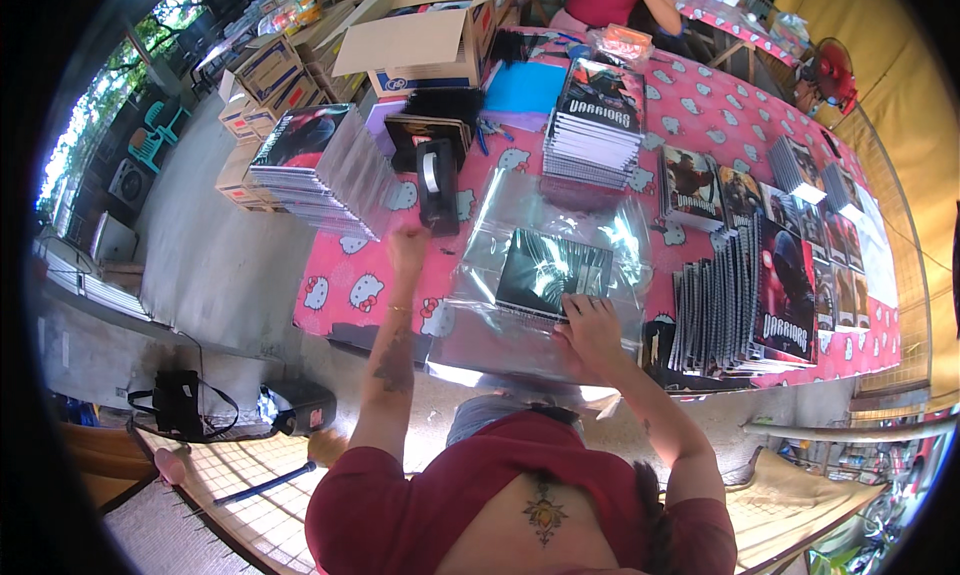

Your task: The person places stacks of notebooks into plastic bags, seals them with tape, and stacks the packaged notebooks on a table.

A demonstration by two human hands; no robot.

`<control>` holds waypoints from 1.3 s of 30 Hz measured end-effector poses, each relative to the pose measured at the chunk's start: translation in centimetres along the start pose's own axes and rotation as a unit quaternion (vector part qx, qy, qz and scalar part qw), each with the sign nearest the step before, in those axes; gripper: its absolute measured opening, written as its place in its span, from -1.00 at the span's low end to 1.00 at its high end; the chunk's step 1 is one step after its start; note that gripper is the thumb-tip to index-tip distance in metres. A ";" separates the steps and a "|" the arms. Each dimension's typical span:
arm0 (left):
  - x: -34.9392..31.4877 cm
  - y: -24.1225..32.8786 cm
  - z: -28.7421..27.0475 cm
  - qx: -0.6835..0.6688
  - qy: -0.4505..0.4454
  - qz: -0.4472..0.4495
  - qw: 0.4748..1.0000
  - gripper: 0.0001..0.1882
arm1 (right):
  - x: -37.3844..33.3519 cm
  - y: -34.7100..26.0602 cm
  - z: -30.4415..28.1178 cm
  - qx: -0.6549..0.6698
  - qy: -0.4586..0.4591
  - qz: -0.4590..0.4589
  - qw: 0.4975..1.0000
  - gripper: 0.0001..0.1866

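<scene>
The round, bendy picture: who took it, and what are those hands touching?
No robot, just a person in a dark red shirt. Their head camera looks down and bends straight edges. The bare right hand rests on a dark, flat, rectangular book, with shiny clear plastic around it. The bare left hand is beside a long black object with a pale strip; I can't tell whether that hand holds anything. Underneath is a pink tablecloth with white cat faces, bearing stacks of glossy spiral-bound books.
</scene>
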State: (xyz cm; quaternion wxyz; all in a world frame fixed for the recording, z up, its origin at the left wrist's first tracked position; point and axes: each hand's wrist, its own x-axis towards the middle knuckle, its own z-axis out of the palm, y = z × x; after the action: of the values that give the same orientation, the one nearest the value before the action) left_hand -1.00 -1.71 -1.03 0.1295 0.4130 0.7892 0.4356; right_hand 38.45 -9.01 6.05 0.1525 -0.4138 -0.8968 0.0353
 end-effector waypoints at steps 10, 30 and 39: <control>-16.3 16.4 6.1 0.006 -0.301 0.063 0.952 -0.69 | -0.6 1.3 1.2 -0.007 0.036 -0.015 0.999 -0.43; -23.2 13.3 4.5 0.155 -0.119 0.527 0.827 -0.66 | 9.8 12.0 2.6 0.197 -0.188 0.173 0.947 -0.45; -12.2 12.0 -0.1 -0.313 -0.187 0.104 0.925 -0.56 | 9.4 13.3 -5.6 0.565 -0.175 0.224 0.775 -0.01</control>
State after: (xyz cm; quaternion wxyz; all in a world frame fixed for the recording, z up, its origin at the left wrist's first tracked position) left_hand 13.02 -7.76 6.64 0.3508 0.5053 0.5267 0.5867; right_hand 44.16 6.49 11.20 0.1871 -0.4291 -0.6087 0.6405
